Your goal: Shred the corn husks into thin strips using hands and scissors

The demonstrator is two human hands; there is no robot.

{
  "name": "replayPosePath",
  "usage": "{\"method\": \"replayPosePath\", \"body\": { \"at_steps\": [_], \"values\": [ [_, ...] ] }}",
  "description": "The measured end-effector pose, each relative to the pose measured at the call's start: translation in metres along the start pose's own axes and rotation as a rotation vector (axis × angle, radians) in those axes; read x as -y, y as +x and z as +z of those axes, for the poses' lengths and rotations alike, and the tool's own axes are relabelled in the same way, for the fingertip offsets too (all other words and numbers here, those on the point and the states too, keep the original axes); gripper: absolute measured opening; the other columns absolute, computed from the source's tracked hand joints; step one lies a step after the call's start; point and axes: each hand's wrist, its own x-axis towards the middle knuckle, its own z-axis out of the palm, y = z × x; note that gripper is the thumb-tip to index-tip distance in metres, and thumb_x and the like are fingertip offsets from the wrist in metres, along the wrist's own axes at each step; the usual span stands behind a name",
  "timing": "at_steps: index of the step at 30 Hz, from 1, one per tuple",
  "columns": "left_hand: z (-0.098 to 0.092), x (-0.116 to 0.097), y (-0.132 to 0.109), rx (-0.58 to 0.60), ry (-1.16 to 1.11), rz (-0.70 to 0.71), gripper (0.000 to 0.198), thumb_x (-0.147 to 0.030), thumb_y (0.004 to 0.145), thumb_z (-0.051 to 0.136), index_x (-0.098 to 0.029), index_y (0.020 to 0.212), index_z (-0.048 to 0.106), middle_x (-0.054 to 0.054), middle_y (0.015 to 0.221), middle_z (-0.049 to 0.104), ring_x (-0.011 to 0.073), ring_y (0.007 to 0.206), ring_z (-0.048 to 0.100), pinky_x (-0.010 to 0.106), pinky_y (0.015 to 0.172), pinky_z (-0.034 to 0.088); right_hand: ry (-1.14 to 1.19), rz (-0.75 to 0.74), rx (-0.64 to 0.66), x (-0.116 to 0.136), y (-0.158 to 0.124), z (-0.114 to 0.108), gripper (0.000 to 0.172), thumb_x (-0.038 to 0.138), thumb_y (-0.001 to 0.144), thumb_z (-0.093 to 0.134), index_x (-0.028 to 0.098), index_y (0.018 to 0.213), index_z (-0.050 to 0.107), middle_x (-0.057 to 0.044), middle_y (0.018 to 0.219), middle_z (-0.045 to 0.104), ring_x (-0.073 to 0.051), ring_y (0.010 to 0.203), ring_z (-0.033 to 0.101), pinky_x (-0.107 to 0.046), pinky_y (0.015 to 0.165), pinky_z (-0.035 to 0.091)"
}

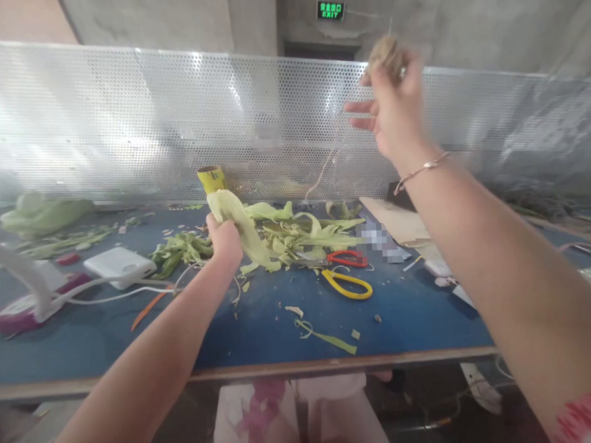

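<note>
My left hand (226, 240) grips a pale green corn husk (247, 233) over the middle of the table. The husk hangs down to the right of my fingers. High at the right, my right hand (393, 105) is raised, its thumb and forefinger closed on a tan ball of twine (385, 55); its other fingers stick out. A thin string (322, 175) rises from the table toward that hand. Behind the table's middle lies a heap of husk strips (300, 234). Scissors (349, 287), one handle red and one yellow, lie at its front edge.
A yellow tube (211, 179) stands behind my left hand. To the left are a white box-shaped device (120, 263), white cables and a pale plastic bag (40, 214). A perforated metal screen (176, 122) borders the blue table (270, 332) at the back. Husk scraps lie near the front.
</note>
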Motion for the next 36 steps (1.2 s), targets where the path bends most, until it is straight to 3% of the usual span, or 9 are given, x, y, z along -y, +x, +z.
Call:
{"method": "replayPosePath", "body": {
  "at_steps": [3,6,9,12,14,21,27,31,36],
  "values": [
    [0.001,0.002,0.001,0.014,0.001,0.009,0.039,-0.004,0.058,0.041,-0.023,0.091,0.045,0.0,0.082,0.052,0.0144,0.072,0.054,0.026,0.063,0.048,0.124,0.008,0.035,0.027,0.004,-0.009,0.024,0.044,0.092,0.032,0.029,0.109,0.041,0.003,0.108,0.057,-0.011,0.086,0.065,-0.018,0.06,0.047],
    [0.0,0.005,0.003,0.031,0.036,0.005,0.038,-0.004,0.057,0.041,-0.023,0.091,0.044,0.001,0.082,0.052,0.0142,0.072,0.053,0.025,0.062,0.046,0.232,0.102,0.086,0.02,-0.006,-0.012,0.034,0.049,0.091,0.035,0.022,0.108,0.047,0.0,0.105,0.06,-0.01,0.081,0.064,-0.017,0.056,0.047],
    [0.0,0.007,0.003,0.039,0.051,-0.001,0.037,-0.004,0.055,0.041,-0.023,0.087,0.043,0.0,0.077,0.048,0.013,0.066,0.05,0.024,0.056,0.043,0.259,0.431,0.331,-0.024,-0.04,-0.002,0.035,0.047,0.09,0.04,0.019,0.105,0.052,-0.004,0.094,0.064,-0.01,0.075,0.064,-0.02,0.058,0.05],
    [0.0,0.005,0.0,0.038,0.041,-0.001,0.035,-0.005,0.054,0.041,-0.023,0.083,0.042,-0.001,0.074,0.046,0.0121,0.061,0.046,0.023,0.052,0.041,0.194,0.922,0.8,-0.08,-0.089,0.014,0.029,0.043,0.087,0.048,0.016,0.095,0.056,-0.007,0.084,0.066,-0.016,0.076,0.065,-0.03,0.069,0.053],
    [0.0,0.002,-0.002,0.045,0.032,-0.014,0.034,-0.005,0.053,0.041,-0.023,0.082,0.041,-0.001,0.073,0.045,0.0119,0.06,0.045,0.023,0.051,0.04,0.074,1.079,0.842,-0.112,-0.115,0.025,0.038,0.049,0.089,0.038,0.016,0.089,0.056,-0.01,0.082,0.067,-0.017,0.078,0.066,-0.032,0.072,0.053],
    [0.001,-0.003,-0.004,0.045,0.016,-0.019,0.033,-0.005,0.055,0.041,-0.023,0.082,0.042,-0.001,0.074,0.046,0.0121,0.061,0.046,0.024,0.055,0.042,-0.375,0.712,0.816,-0.162,-0.127,0.047,0.038,0.048,0.087,0.042,0.016,0.104,0.052,-0.013,0.12,0.058,-0.018,0.101,0.058,-0.024,0.072,0.048],
    [0.001,0.004,0.0,0.054,0.052,-0.007,0.031,-0.007,0.056,0.042,-0.023,0.083,0.042,-0.002,0.072,0.045,0.0135,0.063,0.048,0.026,0.06,0.045,-0.652,0.477,0.831,-0.177,-0.123,0.047,0.027,0.038,0.08,0.056,0.013,0.091,0.059,-0.011,0.102,0.064,-0.019,0.088,0.058,-0.025,0.072,0.041],
    [0.002,0.009,0.0,0.077,0.104,0.034,0.03,-0.007,0.058,0.043,-0.024,0.083,0.043,-0.002,0.073,0.047,0.0148,0.066,0.05,0.028,0.063,0.046,-0.816,0.359,0.825,-0.176,-0.128,0.038,0.023,0.034,0.078,0.058,0.011,0.084,0.059,-0.013,0.093,0.063,-0.021,0.087,0.057,-0.028,0.076,0.039],
    [0.003,0.013,-0.002,0.134,0.16,0.048,0.032,-0.005,0.057,0.045,-0.023,0.083,0.046,-0.001,0.073,0.049,0.0155,0.068,0.052,0.028,0.064,0.047,-0.908,0.277,0.799,-0.147,-0.139,0.018,0.03,0.033,0.078,0.057,0.011,0.098,0.055,-0.016,0.109,0.055,-0.023,0.1,0.053,-0.03,0.082,0.038]
  ]
}}
